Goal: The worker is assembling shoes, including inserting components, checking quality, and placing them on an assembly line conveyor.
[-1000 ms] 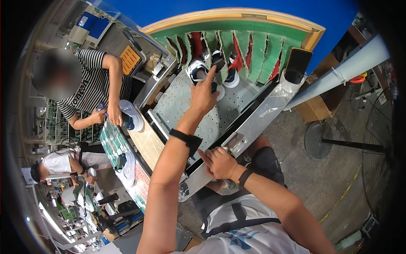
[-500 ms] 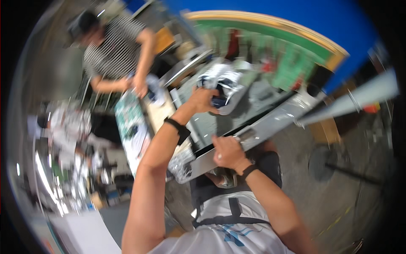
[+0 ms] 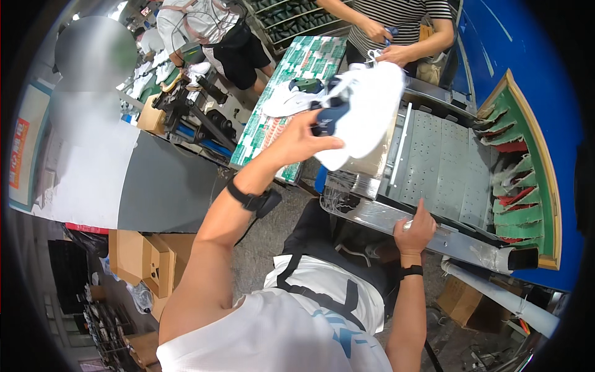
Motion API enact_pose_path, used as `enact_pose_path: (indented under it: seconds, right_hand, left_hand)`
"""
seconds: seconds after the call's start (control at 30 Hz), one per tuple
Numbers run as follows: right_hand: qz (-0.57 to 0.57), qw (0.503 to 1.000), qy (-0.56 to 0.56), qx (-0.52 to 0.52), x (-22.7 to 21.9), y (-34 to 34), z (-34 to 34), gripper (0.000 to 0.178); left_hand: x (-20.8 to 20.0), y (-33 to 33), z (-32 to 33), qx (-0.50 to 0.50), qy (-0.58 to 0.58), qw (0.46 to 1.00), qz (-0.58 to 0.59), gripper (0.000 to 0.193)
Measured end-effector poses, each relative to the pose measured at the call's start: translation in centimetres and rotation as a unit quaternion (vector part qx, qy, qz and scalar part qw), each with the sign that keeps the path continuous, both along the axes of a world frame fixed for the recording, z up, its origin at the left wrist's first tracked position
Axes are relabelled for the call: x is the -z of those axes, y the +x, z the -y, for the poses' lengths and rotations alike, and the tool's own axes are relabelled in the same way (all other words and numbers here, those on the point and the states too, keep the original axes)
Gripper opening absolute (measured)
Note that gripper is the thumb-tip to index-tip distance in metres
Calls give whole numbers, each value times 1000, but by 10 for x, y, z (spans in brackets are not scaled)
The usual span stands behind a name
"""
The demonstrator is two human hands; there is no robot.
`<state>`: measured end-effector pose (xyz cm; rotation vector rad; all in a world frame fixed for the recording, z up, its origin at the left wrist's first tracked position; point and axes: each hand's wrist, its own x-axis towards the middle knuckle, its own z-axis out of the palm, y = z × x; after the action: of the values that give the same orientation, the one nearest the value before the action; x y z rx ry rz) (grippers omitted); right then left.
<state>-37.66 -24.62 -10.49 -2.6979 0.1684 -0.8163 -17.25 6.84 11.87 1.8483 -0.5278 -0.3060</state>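
My left hand (image 3: 304, 141) reaches over the near end of a conveyor and grips what looks like a pair of white sneakers (image 3: 375, 108). Thumb and fingers close around the dark navy collar, and the white parts are slightly blurred. On the metal side rail (image 3: 365, 214) rests my right hand (image 3: 415, 232), its index finger stretched out and nothing in it. Behind the held sneakers, another white sneaker (image 3: 290, 101) lies on a table with a green-and-white patterned cover (image 3: 253, 144).
Right of the sneakers, a perforated grey conveyor belt (image 3: 443, 164) runs to an opening with ragged green strips (image 3: 527, 198) in a blue machine. Across the conveyor, a person in a striped shirt (image 3: 403, 18) works with both hands. Cardboard boxes (image 3: 139, 260) stand at the left.
My view has turned left. The left hand has carried the sneakers off the belt toward the patterned table. My right hand stays at the metal rail.
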Motion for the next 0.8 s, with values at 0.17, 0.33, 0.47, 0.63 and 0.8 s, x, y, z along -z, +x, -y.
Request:
enact_pose_path:
  seconds: [0.17, 0.33, 0.47, 0.63, 0.8]
  right_hand:
    - [-3, 1000, -13, 6, 1, 1, -3, 76]
    - [-6, 1000, -19, 1, -2, 2, -11, 75]
    - [-20, 999, -22, 14, 2, -2, -5, 75]
    - [-2, 1000, 8, 19, -8, -4, 3, 72]
    - [21, 999, 33, 2, -6, 3, 1, 68]
  left_hand:
    - [54, 16, -93, -258, 243, 934, 43, 68]
    - [165, 46, -168, -246, 511, 822, -49, 71]
    - [194, 51, -129, -262, 578, 769, -72, 76]
    - [219, 67, -139, -226, 586, 778, -19, 85]
    - [235, 43, -175, -284, 542, 780, 134, 81]
